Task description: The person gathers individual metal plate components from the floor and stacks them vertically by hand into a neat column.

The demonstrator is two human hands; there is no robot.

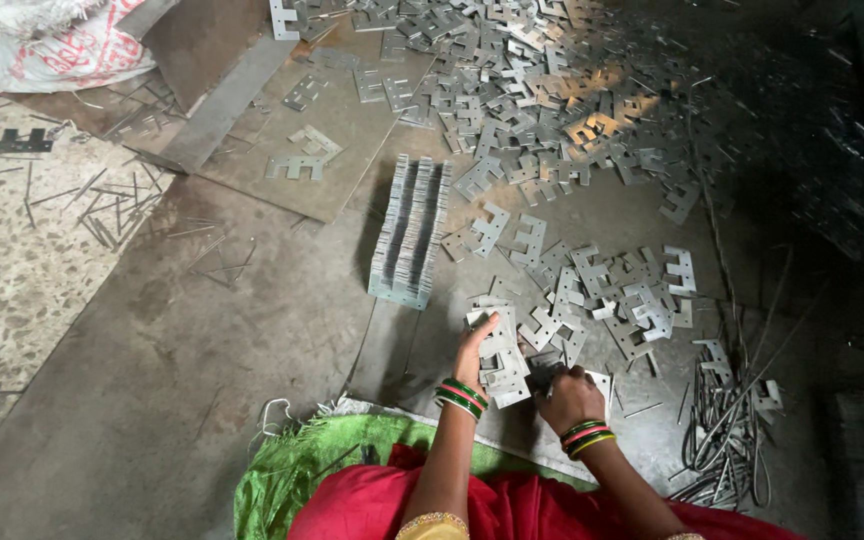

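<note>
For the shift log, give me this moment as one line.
left hand: holds stack of E-shaped metal plates | right hand: on loose plates | floor

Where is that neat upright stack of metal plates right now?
In the head view, the stacked plates stand on the metal sheet floor just left of centre, beyond the left hand, with loose plates scattered to their right.

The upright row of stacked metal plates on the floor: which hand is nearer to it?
Left. The left hand sits just below and right of the stacked row, gripping a small bundle of plates. The right hand is lower and farther right, among loose plates.
</note>
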